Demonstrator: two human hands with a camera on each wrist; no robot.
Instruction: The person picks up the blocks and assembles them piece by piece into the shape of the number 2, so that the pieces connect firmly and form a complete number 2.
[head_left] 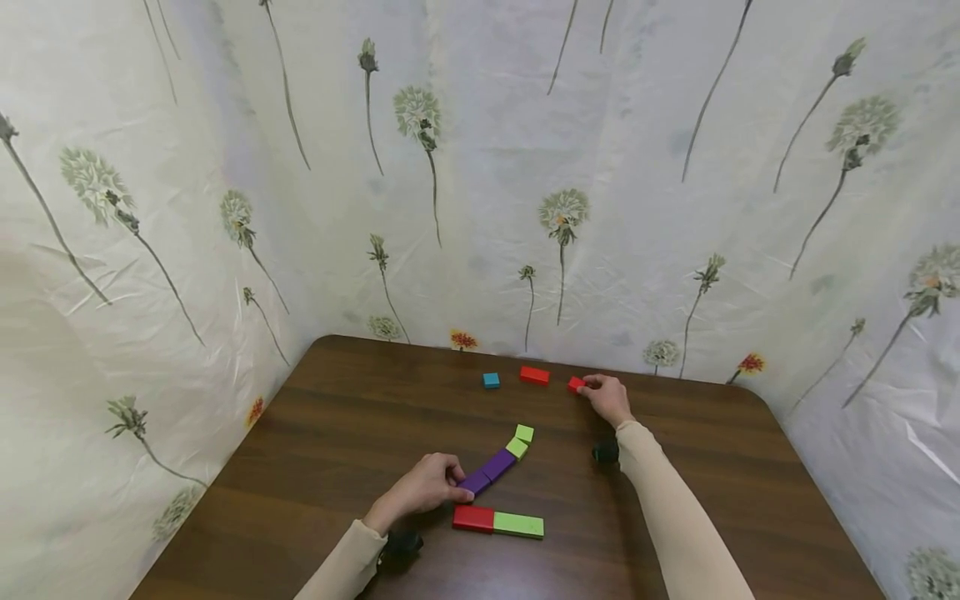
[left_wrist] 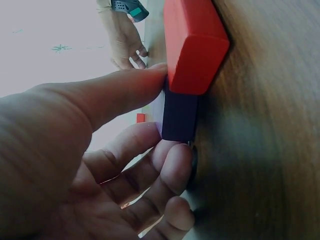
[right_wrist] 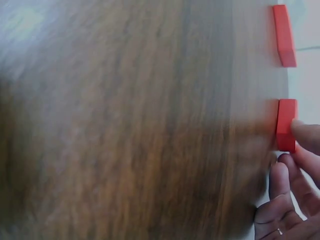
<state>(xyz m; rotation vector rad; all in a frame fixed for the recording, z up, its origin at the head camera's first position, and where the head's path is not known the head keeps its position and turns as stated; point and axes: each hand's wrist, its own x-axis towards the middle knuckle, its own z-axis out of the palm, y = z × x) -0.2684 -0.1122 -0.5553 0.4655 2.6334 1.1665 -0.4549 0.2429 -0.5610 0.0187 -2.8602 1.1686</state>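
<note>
My left hand (head_left: 426, 485) pinches the near end of a purple block (head_left: 476, 482) between thumb and fingers. That block lies end to end with another purple block (head_left: 500, 462), and two small green blocks (head_left: 517, 448) carry the slanting row on, the last one turned at an angle. At the back of the table, my right hand (head_left: 609, 400) holds a small red block (right_wrist: 286, 117) between thumb and fingers. Close below the left hand, a red block (head_left: 473, 518) meets a long green block (head_left: 519, 524) end to end; the red one looms near the left thumb in the left wrist view.
Left of the right hand, a longer red block (head_left: 535, 375) and a small blue block (head_left: 491, 381) lie near the back edge of the brown wooden table (head_left: 360, 408). A flower-patterned curtain (head_left: 480, 167) hangs behind and around the table.
</note>
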